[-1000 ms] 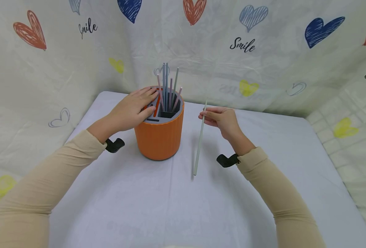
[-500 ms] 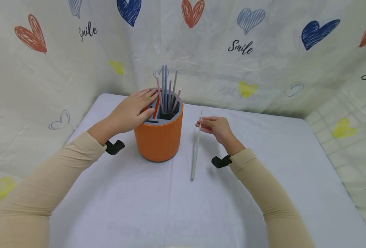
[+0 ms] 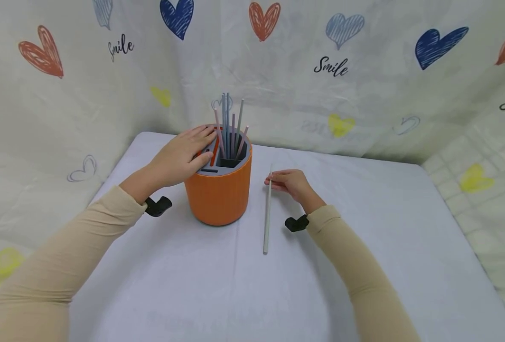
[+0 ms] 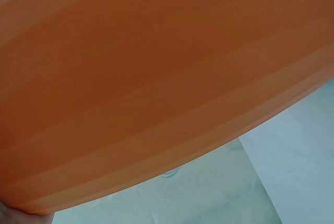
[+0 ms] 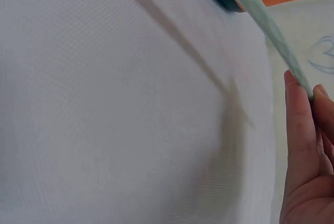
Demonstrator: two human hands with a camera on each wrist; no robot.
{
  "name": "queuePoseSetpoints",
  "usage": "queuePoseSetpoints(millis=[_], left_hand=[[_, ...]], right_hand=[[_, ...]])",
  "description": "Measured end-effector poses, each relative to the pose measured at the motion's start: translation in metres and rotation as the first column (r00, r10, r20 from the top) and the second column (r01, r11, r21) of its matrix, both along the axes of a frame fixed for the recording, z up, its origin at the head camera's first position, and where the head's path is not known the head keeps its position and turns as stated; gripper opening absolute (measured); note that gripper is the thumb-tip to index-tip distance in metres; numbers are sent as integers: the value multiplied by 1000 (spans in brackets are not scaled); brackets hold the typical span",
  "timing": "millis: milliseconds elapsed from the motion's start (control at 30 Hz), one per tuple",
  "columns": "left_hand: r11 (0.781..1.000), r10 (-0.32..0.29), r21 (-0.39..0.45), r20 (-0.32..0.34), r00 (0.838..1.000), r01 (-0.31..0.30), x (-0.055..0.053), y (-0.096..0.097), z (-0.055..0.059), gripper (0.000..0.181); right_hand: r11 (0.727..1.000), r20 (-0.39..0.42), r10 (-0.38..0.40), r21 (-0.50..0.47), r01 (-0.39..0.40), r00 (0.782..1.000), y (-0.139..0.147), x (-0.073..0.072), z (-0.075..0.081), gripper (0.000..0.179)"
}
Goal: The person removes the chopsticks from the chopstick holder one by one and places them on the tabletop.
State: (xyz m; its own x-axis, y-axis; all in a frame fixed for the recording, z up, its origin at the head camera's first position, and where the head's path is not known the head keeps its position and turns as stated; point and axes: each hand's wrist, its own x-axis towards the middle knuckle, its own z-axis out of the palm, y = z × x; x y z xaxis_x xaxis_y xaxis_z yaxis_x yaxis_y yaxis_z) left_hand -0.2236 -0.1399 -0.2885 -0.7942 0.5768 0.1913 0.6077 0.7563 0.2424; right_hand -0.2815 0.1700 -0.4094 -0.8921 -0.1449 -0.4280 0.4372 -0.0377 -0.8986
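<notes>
In the head view, my left hand rests on the left part of the grey top of a round orange pen holder, fingers spread. The holder's wall fills most of the left wrist view. Several thin pink, blue and grey-green sticks stand in its black-lined slot. To the right of the holder, my right hand pinches a pale green stick near its far end, between thumb and fingertips. The stick slants across the right wrist view, its shadow on the cloth. Whether its near end touches the table I cannot tell.
A white cloth covers the table. Behind it and at both sides hangs a pale curtain printed with hearts and "Smile". A dark wrist camera sits under the right wrist, another under the left.
My right hand has moved left and lower in the head view, nearer the holder, carrying the pale green stick with it. The left hand stays on the holder.
</notes>
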Motion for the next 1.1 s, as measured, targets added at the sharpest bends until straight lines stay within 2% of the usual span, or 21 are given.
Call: queuePoseSetpoints(millis=[133, 267, 467, 633, 900, 1100], left_hand=[[1000, 2, -3, 2, 1000, -2, 0, 1, 0, 56], [1000, 11, -2, 14, 1000, -11, 1, 0, 1, 56], [1000, 13, -1, 21, 1000, -13, 2, 0, 2, 57], [1000, 13, -3, 21, 1000, -13, 2, 0, 2, 57], [1000, 11, 0, 15, 1000, -11, 1, 1, 2, 56], [1000, 12, 1, 22, 1000, -12, 1, 1, 1, 56]], right_hand=[[999, 28, 4, 33, -5, 1000, -1, 0, -8, 38], [997, 70, 12, 77, -17, 997, -3, 1, -8, 34], [998, 131, -7, 59, -1, 991, -4, -2, -13, 36], [998, 153, -42, 58, 33, 987, -3, -5, -20, 36], [982, 203, -156, 137, 129, 967, -4, -9, -21, 20], [980, 205, -168, 139, 141, 964, -4, -10, -22, 19]])
